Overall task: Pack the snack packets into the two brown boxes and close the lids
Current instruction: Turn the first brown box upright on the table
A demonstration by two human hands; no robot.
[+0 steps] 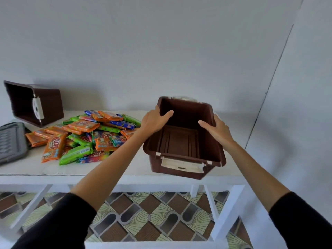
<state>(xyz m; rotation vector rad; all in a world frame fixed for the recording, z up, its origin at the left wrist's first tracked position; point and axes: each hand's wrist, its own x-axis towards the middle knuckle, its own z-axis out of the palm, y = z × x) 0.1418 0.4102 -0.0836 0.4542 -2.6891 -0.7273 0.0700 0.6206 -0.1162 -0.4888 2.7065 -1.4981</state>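
Left hand (156, 121), right hand (218, 129) clamped on side rims of empty brown box (181, 141), thumbs inside. Box between hands, tilted toward person, at table (53, 169) front edge. Snack packets (86, 135) heaped left of left hand. Risk: early release, box tips off edge.

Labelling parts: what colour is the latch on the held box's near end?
The latch is cream-white on the brown box; head view.

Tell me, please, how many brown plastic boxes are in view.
2. One brown plastic box, empty, is gripped by the left hand and right hand at right; the other box lies on its side, back left.
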